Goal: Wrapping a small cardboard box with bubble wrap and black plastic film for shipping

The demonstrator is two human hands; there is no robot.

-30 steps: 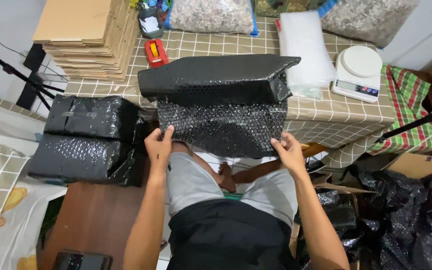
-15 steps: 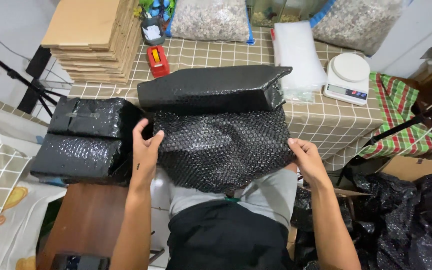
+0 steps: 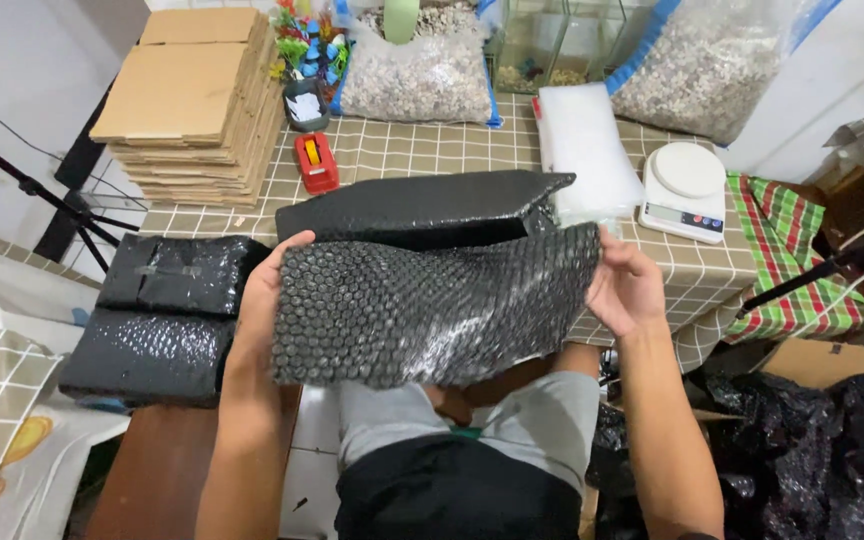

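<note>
Both hands are gripping a sheet of black bubble wrap [image 3: 432, 310] stretched in front of the worktop [image 3: 432, 150]: the left hand [image 3: 264, 300] is clasping its left edge, the right hand [image 3: 627, 285] its right edge, below a black wrapped parcel [image 3: 422, 208].
</note>
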